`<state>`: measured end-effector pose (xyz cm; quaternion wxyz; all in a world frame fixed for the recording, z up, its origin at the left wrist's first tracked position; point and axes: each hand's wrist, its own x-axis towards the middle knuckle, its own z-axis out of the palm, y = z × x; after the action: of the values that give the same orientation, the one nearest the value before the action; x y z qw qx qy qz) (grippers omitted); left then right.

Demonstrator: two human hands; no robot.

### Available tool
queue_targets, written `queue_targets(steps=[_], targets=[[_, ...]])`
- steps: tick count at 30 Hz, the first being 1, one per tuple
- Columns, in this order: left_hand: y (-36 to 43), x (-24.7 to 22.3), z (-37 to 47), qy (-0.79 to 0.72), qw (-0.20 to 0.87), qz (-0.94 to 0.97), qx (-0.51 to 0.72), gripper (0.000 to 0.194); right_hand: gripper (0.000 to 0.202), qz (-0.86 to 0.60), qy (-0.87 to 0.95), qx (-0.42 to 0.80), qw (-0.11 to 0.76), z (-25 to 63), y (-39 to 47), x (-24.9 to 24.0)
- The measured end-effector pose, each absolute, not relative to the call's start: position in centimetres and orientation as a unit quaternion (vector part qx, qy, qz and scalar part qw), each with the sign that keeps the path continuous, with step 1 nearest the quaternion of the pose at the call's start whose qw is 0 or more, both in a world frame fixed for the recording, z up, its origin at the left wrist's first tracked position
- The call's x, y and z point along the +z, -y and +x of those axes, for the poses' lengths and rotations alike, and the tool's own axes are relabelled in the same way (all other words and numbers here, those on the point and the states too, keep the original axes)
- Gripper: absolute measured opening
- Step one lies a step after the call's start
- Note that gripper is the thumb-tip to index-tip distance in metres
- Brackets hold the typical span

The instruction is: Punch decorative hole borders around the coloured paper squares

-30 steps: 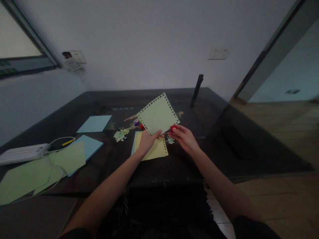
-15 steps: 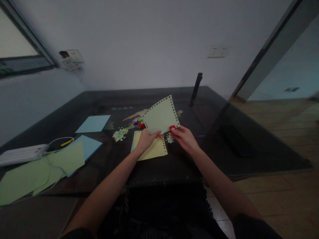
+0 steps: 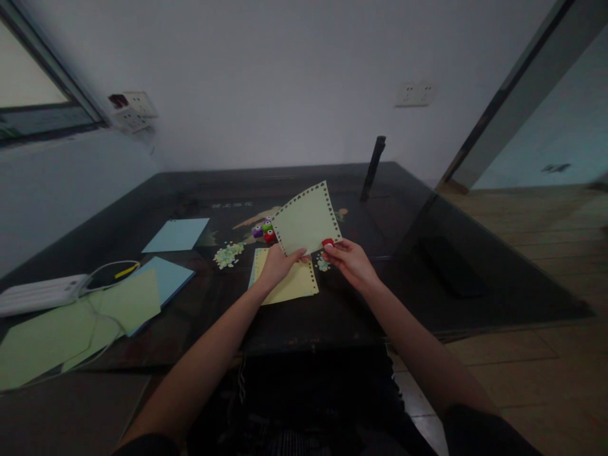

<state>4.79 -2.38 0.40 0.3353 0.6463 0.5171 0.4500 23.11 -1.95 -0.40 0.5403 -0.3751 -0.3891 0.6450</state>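
Observation:
A pale green sheet (image 3: 306,218) with small holes punched along its edges is raised above the table, tilted. My left hand (image 3: 281,265) pinches its lower left edge, thumb on top. At the sheet's lower right corner, my right hand (image 3: 349,258) grips a small red punch (image 3: 327,243) that sits on the edge. Beneath lies a stack of yellow punched sheets (image 3: 292,283). Small paper bits (image 3: 228,254) are heaped left of the stack, and a smaller heap (image 3: 323,263) is near my right hand. Several colourful punches (image 3: 266,230) stand behind my left hand.
Blue sheets (image 3: 177,235) and green sheets (image 3: 47,339) lie on the left of the dark table (image 3: 209,329), beside a white power strip (image 3: 40,293) with a cable. A black upright object (image 3: 373,170) stands at the back right; a dark flat object (image 3: 451,267) lies right.

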Motion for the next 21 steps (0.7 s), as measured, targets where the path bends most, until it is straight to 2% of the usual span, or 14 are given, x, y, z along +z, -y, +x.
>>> queue_targets(steps=[21], targets=[[2.37, 0.27, 4.81, -0.521, 0.325, 0.649, 0.45, 0.011, 0.029, -0.375, 0.364, 0.655, 0.546, 23.08, 2.12, 0.03]])
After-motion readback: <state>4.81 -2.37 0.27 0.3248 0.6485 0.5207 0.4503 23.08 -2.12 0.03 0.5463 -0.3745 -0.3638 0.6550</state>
